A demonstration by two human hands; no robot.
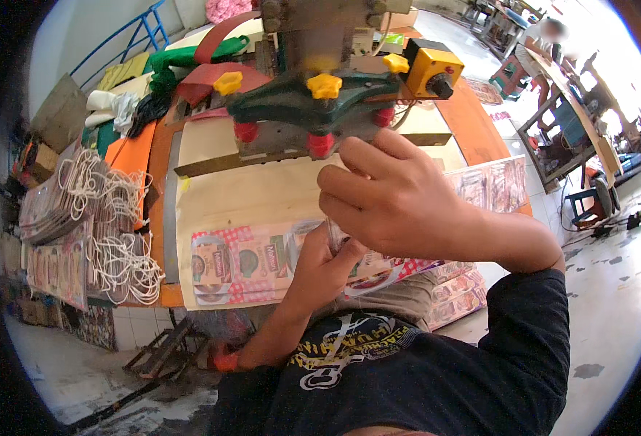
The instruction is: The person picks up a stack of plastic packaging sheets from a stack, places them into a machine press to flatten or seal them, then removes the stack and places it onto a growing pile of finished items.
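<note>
Printed paper bag [262, 265], flat, glossy, red-checked border with food pictures, lying at the near edge of a pale wooden worktop [262, 192]. Pinched at its right end between both hands: left hand [324, 272] coming up from below with fingers curled tight on the sheet, right hand [400, 203] pressed down over the top, fingers bent and clamped on that same edge. Exact bit under the palms hidden, can't tell more.

Just behind the hands, a green metal machine head [313, 105] with yellow and red knobs, sitting over the board, plus a yellow switch box [431, 69] on its right. Off to the left, stacks of finished bags with white cord handles [113, 225], piled loose. Further back, folded cloth and coloured sheets in green, red, orange [189, 62]. More printed sheets [491, 182] stacked on the right side.

Tiled floor [611, 291], grey and scuffed, workshop kind of room, other benches and another person [545, 40] far back right in bright light.
</note>
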